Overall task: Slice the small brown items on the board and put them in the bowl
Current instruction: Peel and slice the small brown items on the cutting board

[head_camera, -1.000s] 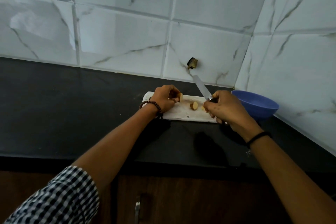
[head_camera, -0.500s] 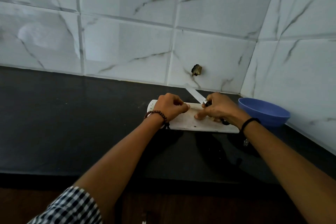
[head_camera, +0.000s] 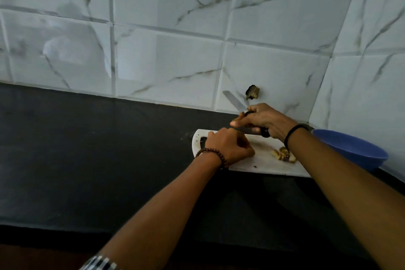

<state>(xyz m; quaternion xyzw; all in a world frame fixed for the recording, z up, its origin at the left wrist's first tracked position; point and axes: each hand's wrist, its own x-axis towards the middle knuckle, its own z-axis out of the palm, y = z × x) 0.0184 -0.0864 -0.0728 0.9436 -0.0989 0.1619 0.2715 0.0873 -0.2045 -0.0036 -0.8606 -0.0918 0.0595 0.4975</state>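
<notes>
A white cutting board lies on the black counter. My left hand rests on its left part, fingers curled down round a small brown item that they hide almost fully. My right hand is raised just behind it and grips the dark handle of a knife; the blade points up and left, off the board. A small heap of cut brown slices lies on the board's right part, partly behind my right wrist. The blue bowl stands right of the board; I cannot see inside it.
The black counter stretches wide to the left and toward me. White marble-patterned tiles close it off at the back and the right. A small dark fitting sticks out of the back wall above the board.
My right hand has lifted the knife up and back off the board. My left hand stays curled on the board's left part. The slices now show at the board's right.
</notes>
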